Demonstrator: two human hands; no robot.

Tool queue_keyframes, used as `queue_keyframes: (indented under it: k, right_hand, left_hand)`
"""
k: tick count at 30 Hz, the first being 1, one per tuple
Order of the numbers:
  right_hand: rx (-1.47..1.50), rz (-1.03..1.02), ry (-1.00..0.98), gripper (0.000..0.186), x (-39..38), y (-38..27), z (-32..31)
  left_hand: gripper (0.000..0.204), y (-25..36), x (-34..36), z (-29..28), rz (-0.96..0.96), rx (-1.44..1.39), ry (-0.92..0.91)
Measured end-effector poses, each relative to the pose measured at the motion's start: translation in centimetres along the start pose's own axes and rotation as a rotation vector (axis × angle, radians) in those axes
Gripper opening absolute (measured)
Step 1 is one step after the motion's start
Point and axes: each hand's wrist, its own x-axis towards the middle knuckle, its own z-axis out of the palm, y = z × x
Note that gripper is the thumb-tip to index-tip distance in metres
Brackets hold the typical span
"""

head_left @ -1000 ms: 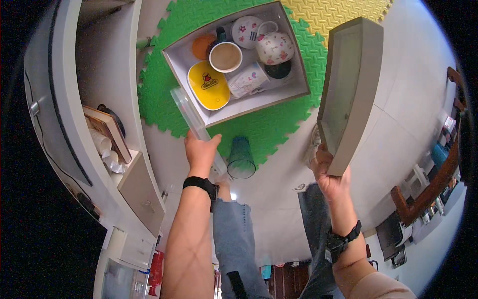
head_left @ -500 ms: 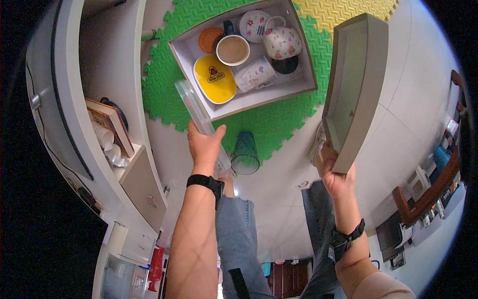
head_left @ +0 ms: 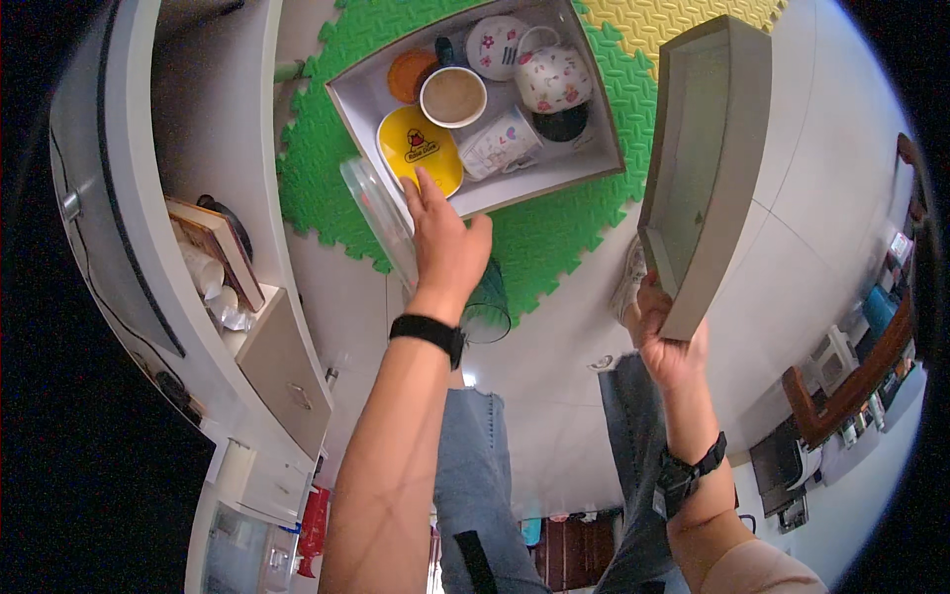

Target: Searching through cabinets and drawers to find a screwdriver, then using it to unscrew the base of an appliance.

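My left hand (head_left: 447, 243) is over the near wall of an open box (head_left: 534, 198), fingers stretched out and holding nothing. Its fingertips are at the edge of a yellow square piece (head_left: 411, 144) with a cartoon duck; whether they touch it I cannot tell. Also in the box are a white cup (head_left: 453, 97), a printed mug (head_left: 503, 146) lying on its side, a floral mug (head_left: 552, 79), a floral round piece (head_left: 493, 46) and an orange disc (head_left: 408, 74). My right hand (head_left: 673, 337) grips the low end of a grey box lid (head_left: 737, 168) held on edge.
A clear plastic container (head_left: 371, 203) leans at the box's left side. Beside my left wrist a dark glass tumbler (head_left: 487, 307) lies on the floor, partly hidden. Green foam mats (head_left: 584, 247) lie under the box. An open cabinet (head_left: 223, 148) with books stands at left.
My left hand has let go of the clear plastic container and moved right and up to the yellow piece. My right hand still holds the box lid, almost unmoved.
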Motion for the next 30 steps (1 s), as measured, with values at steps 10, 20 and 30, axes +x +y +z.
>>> queue_keyframes:
  k: [10,20,30]
  right_hand:
    - [0.017,-0.034,0.001,0.033,-0.4,-0.6,0.6]
    - [-0.015,-0.037,0.013,0.034,-0.3,-0.7,0.7]
    - [0.026,-0.027,0.007,0.036,-0.2,-0.2,0.8]
  left_hand:
    - [0.088,-0.5,4.1,1.9,-0.488,-0.093,-0.126]
    - [0.086,-2.1,3.9,2.0,-0.424,-0.067,-0.201]
    - [0.081,-3.6,4.8,1.8,-0.402,-0.049,-0.255]
